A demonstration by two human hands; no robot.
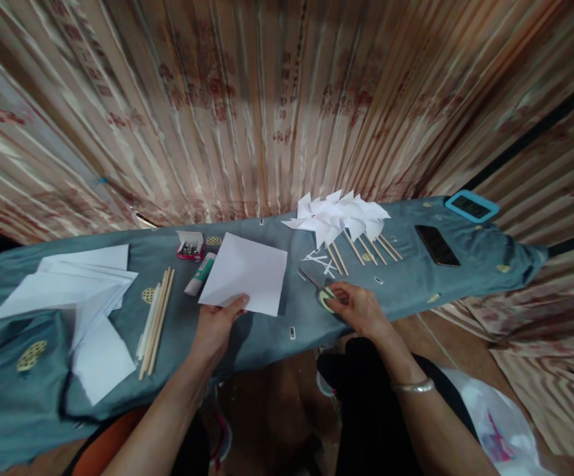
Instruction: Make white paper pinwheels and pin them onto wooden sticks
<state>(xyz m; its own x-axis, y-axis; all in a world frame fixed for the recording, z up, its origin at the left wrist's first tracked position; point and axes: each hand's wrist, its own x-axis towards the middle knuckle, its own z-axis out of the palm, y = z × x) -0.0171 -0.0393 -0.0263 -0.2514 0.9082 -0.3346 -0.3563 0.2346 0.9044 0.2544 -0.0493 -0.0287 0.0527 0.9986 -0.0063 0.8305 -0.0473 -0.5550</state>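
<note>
Several pinwheels (324, 223) assembled; white sheet (247, 272) shows no cuts.
We pinch the sheet in our left hand (219, 322), beside the glue stick (200, 274); our right hand (359, 306) grasps scissors (321, 294) by the handles. Loose paper (53, 291) and sticks (155, 324) lie unassembled.

Dark phone (437, 245) on the surface (485, 264) at right, blue-framed screen (471, 206) just beyond it near the back edge, pleated beige curtain (267, 99) with reddish print hanging behind, white plastic bag (488, 410) low at right

Patterned curtains (247, 112) and a cloth-covered table (406, 284) suggest a home.
</note>
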